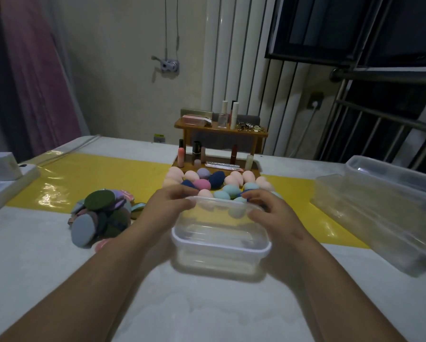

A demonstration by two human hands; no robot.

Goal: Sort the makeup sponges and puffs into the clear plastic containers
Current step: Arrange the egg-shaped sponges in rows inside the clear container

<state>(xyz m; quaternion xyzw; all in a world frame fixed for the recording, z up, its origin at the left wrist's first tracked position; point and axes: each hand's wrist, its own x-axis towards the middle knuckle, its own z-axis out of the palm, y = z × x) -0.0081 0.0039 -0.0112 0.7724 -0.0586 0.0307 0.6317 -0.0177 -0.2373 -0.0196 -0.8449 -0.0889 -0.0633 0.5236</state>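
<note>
Head view: a person's two bare forearms reach forward over a pale bench [207, 307] to a clear container [220, 246] that sits in the middle, just in front of them. The left hand [168, 206] grips the container at its far left corner, fingers curled over the rim. The right hand [272, 212] grips the far right corner in the same way, fingers bent down over the edge. Whether the container rests flat on the bench or is tipped slightly cannot be told.

Just behind the container, touching or nearly touching its far wall, lies a tight cluster of egg-shaped sponges [228, 181] in pink, peach, teal, navy and lilac; some show blurred through the clear plastic. They lie on a glossy yellow strip [83, 178] that crosses the bench from left to right.

To the left, well apart from the container, is a loose heap of flat round puffs [99, 214] in dark green, grey, purple and pink, partly on the yellow strip and partly on the pale surface.

At the right edge of the bench stand two larger clear containers [369, 218], one behind the other. Behind the sponges is a wooden rack [231, 132] with bottles and lipsticks on both of its levels. A white power strip [8, 183] lies at the far left
</note>
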